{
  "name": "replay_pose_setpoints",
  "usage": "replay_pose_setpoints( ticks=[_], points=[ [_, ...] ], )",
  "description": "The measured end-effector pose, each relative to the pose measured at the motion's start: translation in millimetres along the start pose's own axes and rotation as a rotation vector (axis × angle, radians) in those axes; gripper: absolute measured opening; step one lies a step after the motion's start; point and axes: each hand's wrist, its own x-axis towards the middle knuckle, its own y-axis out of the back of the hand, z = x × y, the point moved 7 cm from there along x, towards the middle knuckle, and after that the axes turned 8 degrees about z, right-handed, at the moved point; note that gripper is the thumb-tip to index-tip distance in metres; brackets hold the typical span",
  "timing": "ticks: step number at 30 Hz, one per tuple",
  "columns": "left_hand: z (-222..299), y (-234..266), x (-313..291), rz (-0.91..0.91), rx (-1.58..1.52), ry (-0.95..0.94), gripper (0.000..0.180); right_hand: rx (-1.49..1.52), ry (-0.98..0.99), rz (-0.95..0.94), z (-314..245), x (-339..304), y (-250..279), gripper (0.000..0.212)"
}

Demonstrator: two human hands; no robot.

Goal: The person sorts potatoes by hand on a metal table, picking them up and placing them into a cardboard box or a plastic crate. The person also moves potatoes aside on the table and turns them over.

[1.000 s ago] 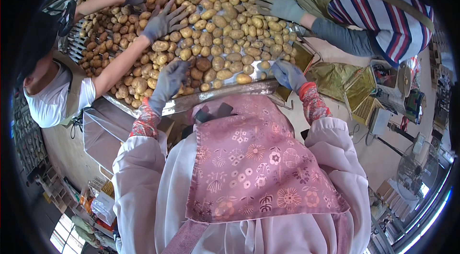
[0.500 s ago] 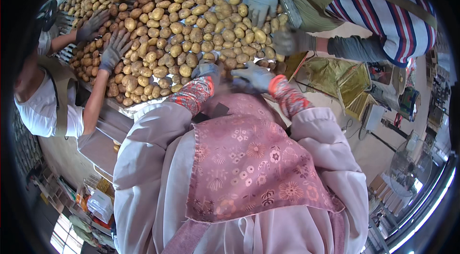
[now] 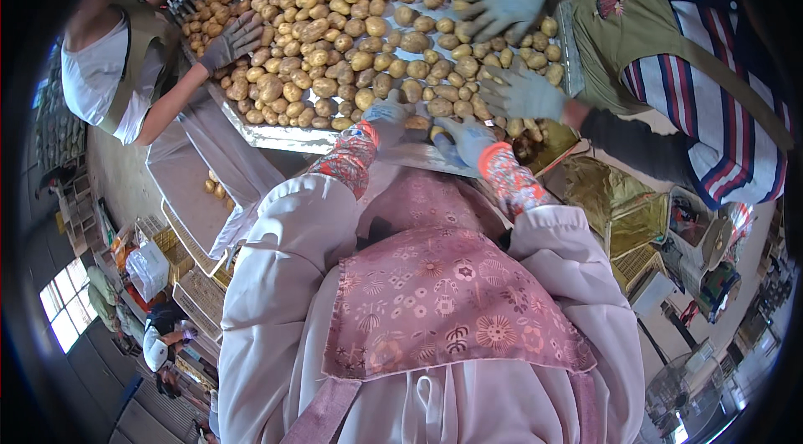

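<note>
A broad layer of yellow-brown potatoes (image 3: 360, 44) covers the metal-edged table (image 3: 288, 137) before me. My left hand (image 3: 387, 116), in a grey-blue glove, rests at the near edge with its fingers reaching among the potatoes. To its right, my right hand (image 3: 465, 139), gloved the same way, has its fingers apart beside a small potato (image 3: 438, 133) at the rim. One brownish potato (image 3: 417, 123) lies between my two hands. Neither hand visibly grips a potato, though some fingertips are hidden.
At right, a co-worker's two gloved hands (image 3: 523, 92) spread over the potatoes; another co-worker's gloved hand (image 3: 234, 42) reaches in from the left. A yellow-lined container (image 3: 606, 193) stands right of the table. Below the left edge hangs a grey sheet (image 3: 188, 168) with several potatoes.
The view has shifted, showing more on the left. My hands remain at the near edge, slightly farther right in the picture. The right co-worker's nearer hand now lies spread out, beside my right hand.
</note>
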Motion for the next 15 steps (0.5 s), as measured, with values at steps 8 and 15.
replay_pose_setpoints(
  ticks=[8,15],
  points=[
    [-15.7,43.4,-46.0,0.305,-0.948,-0.153,0.056,0.363,0.003,0.26,9.1,-32.0,32.5,0.035],
    [-173.5,10.5,-166.0,0.239,-2.865,-0.212,0.062,0.376,-0.037,0.463,14.0,-24.1,37.6,0.028]
  ],
)
